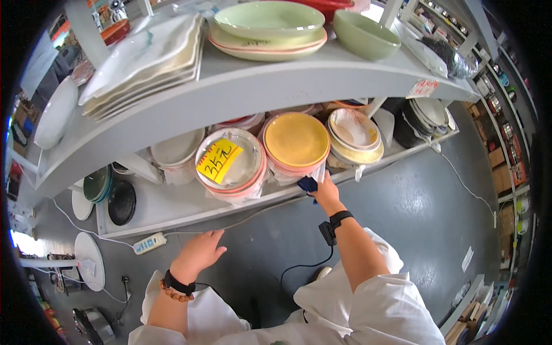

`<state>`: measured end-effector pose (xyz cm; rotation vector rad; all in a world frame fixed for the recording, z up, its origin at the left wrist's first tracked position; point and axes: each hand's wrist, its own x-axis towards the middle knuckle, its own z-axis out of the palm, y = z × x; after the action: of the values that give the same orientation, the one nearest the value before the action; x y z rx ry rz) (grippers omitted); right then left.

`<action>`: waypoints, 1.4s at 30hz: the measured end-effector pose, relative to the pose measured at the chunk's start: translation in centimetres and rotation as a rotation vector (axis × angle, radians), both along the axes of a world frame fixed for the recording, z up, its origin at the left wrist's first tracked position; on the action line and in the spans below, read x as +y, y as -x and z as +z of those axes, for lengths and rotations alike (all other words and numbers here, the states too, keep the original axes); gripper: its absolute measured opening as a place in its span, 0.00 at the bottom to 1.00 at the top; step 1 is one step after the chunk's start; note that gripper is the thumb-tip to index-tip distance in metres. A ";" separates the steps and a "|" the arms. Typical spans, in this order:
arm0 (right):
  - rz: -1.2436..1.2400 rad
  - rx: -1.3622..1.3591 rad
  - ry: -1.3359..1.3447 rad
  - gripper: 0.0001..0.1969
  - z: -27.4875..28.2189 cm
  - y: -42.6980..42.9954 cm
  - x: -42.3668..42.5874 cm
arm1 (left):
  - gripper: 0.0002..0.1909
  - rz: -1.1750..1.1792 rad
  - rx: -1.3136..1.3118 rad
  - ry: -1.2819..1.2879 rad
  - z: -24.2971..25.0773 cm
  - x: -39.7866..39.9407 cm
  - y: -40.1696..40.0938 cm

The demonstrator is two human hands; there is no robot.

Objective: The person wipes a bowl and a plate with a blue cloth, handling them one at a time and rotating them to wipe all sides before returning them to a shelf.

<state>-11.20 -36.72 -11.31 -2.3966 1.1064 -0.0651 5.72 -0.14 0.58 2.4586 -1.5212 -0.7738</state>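
My right hand (327,192) grips a dark blue cloth (308,184) at the front edge of the lower shelf (284,192). Just above it stands a stack of plates or shallow bowls, a yellow one (296,139) on top, with clear wrap around its lower part. My left hand (200,251) hangs over the floor with nothing in it, fingers apart. A stack of white plates (248,166) with a yellow price card (219,161) sits left of the yellow stack. To its right are white bowls with a painted pattern (354,129).
Overhead, the upper shelf (276,82) juts out, bearing square white plates (142,60), a pale green oval dish (269,19) and a green bowl (366,34). A power strip (149,243) and its cable lie on the floor. A black dish (122,202) leans at the lower shelf's left end.
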 end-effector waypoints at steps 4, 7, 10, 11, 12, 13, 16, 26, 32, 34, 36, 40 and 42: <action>-0.086 0.008 0.143 0.28 0.6 0.2 -0.4 | 0.22 0.013 0.017 -0.003 0.4 1.0 -0.5; -0.084 0.189 0.366 0.17 -0.9 -0.2 0.4 | 0.21 0.017 -0.023 0.000 -0.1 2.2 -0.7; 0.083 0.251 0.255 0.14 -1.1 -1.3 3.2 | 0.23 -0.017 -0.011 -0.108 1.4 1.4 -0.1; 0.122 0.154 0.242 0.16 0.5 -2.0 5.6 | 0.23 -0.006 -0.011 -0.113 1.2 1.4 0.1; 0.121 0.161 0.151 0.18 1.4 -2.9 7.0 | 0.27 0.019 0.027 -0.004 0.9 1.1 0.4; 0.201 0.118 0.091 0.20 2.2 -3.1 8.3 | 0.30 0.042 0.065 0.106 0.7 0.6 0.7; 0.444 -0.373 -0.215 0.21 3.9 -5.1 12.7 | 0.38 0.088 -0.118 0.338 1.1 -0.8 1.2; 0.575 -0.679 -0.996 0.14 15.6 -4.6 17.6 | 0.32 0.355 0.273 0.753 1.0 -3.2 2.7; 0.658 -0.352 -0.370 0.20 17.0 -3.3 14.2 | 0.22 0.492 0.228 0.748 0.2 -4.1 2.2; 0.720 -0.309 -0.278 0.19 17.9 -3.3 11.3 | 0.21 0.524 0.282 0.793 0.5 -4.2 1.5; 0.428 -0.608 -0.698 0.11 23.7 -2.4 8.9 | 0.20 0.537 0.323 0.827 1.0 -4.1 1.1; 0.158 -1.146 -0.366 0.11 35.1 -4.0 1.9 | 0.21 0.441 0.249 0.783 2.3 -4.0 1.1; 0.138 -1.054 -0.280 0.17 39.7 -8.1 -1.7 | 0.23 0.431 0.317 0.738 2.1 -4.1 1.3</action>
<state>-3.15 -38.41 28.40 -1.7440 0.3997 -0.9312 4.41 -4.25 2.72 1.8832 -0.8873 -0.3910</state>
